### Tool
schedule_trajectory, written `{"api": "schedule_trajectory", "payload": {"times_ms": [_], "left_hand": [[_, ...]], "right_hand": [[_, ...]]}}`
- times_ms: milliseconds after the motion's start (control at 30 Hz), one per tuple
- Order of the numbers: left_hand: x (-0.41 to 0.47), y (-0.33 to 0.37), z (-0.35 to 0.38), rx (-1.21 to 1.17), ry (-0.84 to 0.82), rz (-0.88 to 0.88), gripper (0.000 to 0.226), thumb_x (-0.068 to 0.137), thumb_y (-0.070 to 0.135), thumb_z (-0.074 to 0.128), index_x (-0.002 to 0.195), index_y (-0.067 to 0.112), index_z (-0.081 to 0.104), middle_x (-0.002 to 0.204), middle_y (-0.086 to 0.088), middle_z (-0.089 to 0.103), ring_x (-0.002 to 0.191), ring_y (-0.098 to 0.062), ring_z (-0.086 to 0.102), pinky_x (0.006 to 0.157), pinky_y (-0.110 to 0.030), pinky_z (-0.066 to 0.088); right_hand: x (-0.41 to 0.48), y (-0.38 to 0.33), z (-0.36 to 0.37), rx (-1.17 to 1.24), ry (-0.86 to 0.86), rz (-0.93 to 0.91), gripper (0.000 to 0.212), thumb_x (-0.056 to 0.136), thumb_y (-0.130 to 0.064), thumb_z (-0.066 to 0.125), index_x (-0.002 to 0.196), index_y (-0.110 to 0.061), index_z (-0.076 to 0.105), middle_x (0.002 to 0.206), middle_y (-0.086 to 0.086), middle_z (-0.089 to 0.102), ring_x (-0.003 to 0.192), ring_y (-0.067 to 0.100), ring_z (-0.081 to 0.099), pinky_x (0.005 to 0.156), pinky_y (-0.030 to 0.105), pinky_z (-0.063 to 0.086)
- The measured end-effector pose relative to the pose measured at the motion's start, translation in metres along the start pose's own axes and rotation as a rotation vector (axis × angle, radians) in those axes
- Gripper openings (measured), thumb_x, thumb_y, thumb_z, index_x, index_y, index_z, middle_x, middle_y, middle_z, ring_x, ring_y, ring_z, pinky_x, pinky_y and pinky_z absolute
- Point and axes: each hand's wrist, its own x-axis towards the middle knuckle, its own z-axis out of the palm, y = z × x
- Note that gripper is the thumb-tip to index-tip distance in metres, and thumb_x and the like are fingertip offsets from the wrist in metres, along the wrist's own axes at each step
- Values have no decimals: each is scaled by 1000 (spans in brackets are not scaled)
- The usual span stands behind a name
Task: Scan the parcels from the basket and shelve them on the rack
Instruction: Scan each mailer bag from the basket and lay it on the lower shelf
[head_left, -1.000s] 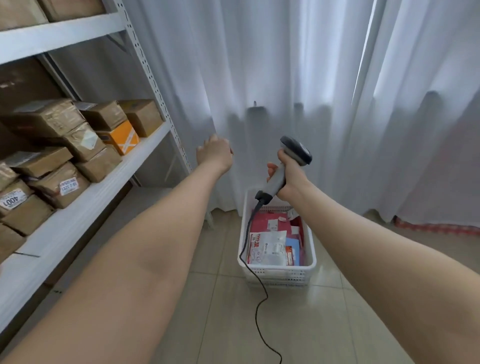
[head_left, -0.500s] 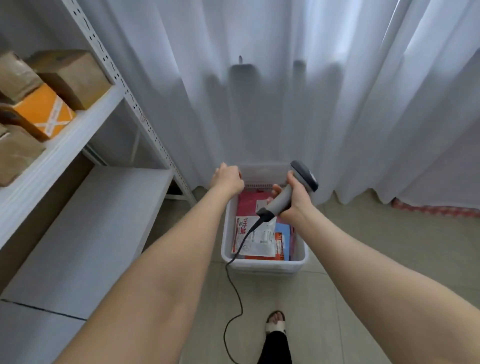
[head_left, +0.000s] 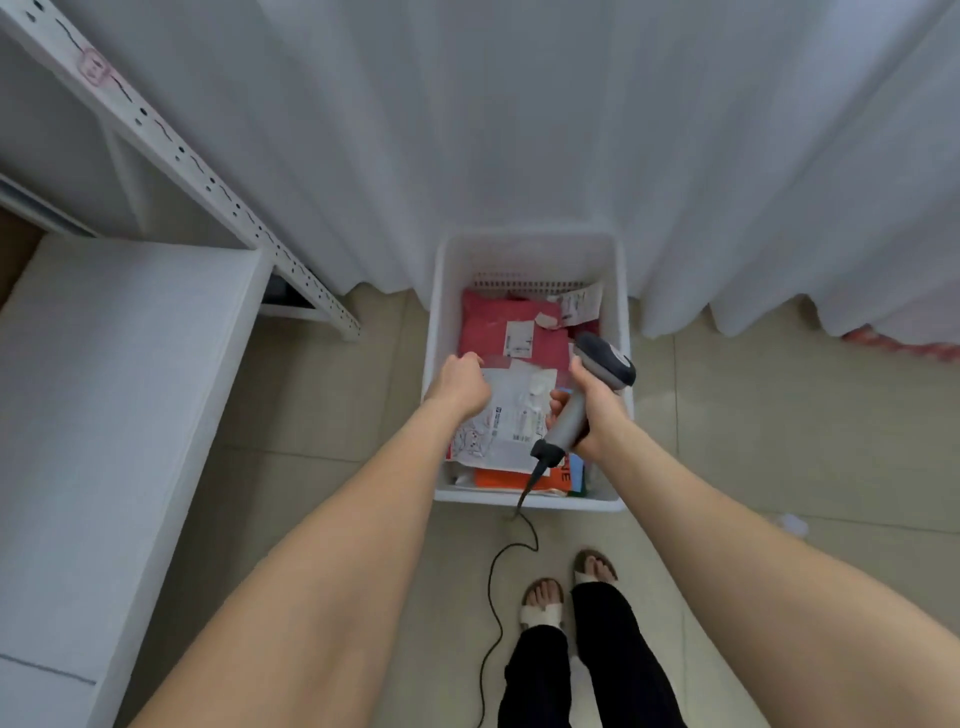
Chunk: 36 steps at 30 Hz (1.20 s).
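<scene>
Looking straight down here: the white basket (head_left: 527, 254) sits on the tiled floor (head_left: 779, 441), just in front of a white curtain (head_left: 519, 130). It's got parcels stacked in it. A red parcel (head_left: 488, 327) with a small label lies toward the far end, a white parcel (head_left: 511, 415) with printed labels lies on top in the middle, and an orange parcel (head_left: 509, 478) peeks out under it at the near wall.

The left hand (head_left: 460, 382) is down at the white parcel's upper left corner with its fingers curled under. Honestly can't tell if it has hold of the parcel or is just touching it, since only the back of the hand shows. The right hand (head_left: 597, 410) is wrapped round the handle of a grey scanner (head_left: 566, 423), held over the right side of the basket with its dark head pointing away. Its black cable (head_left: 498, 571) hangs over the near rim and snakes across the floor past two feet (head_left: 543, 605) in pale sandals.

The rack (head_left: 208, 182) stands to the left, its bottom shelf (head_left: 104, 389) near the basket.
</scene>
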Motion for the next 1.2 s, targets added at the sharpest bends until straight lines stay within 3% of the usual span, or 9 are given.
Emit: {"api": "schedule_trajectory", "payload": {"times_ms": [200,267,467,567,633,800,933,1067,1200], "left_hand": [[98,-35,101,-137,-75,-101,54,93,6,48,145,10,33,142,-13,44,114,-31,55,85,-35,49],[129,-50,137,-171,-91,-144,53,93,6,49,144,9,33,137,-14,49,114,-32,55,89,-36,49],[208,-89,221,-261,-92,-253,56,92,12,49,145,15,30,138,-13,46,116,-33,53,98,-41,46],[237,-106,247,-239,-83,-341,65,93,15,49,150,21,19,144,-16,37,120,-34,49,94,-36,44],[251,-114,260,-247,-80,-381,63,94,17,48,150,22,19,145,-18,34,124,-35,46,96,-38,42],[274,-123,276,-238,-145,-336,53,96,25,43,146,20,28,147,-17,34,128,-35,42,106,-41,38],[278,-123,275,-308,-146,-324,56,97,23,40,150,29,24,156,-13,21,136,-32,33,111,-41,32],[255,-115,256,-334,-167,-251,55,96,18,42,149,22,27,155,-9,25,139,-28,31,113,-40,30],[217,-97,213,-432,-48,-371,64,92,30,56,147,14,26,149,-14,35,134,-32,37,111,-44,32]], "right_hand": [[141,28,-21,-140,9,89,42,85,-20,71,123,-9,58,86,7,61,73,18,59,65,36,52],[187,35,-27,-192,10,89,35,85,-16,69,117,-10,56,88,9,58,75,21,58,63,38,52],[302,49,-30,-368,7,16,22,84,-27,69,100,-13,64,75,2,59,61,16,56,49,24,45],[342,60,-27,-358,-67,19,16,81,-24,70,92,-14,68,80,4,67,68,22,64,71,36,57],[361,67,-24,-358,-102,-7,20,80,-24,69,97,-12,70,89,7,72,81,26,67,87,43,55],[384,78,-12,-421,-79,-13,41,80,-31,72,115,-11,64,106,11,72,98,29,69,93,45,54],[383,79,-3,-495,-106,7,23,82,-26,72,97,-13,62,86,5,70,74,20,66,70,33,56],[353,74,-3,-368,-54,0,18,81,-12,69,97,-7,64,93,12,69,86,29,69,85,45,57],[291,55,1,-159,-54,0,13,83,-10,64,96,-7,65,89,10,69,80,28,67,77,42,57]]}}
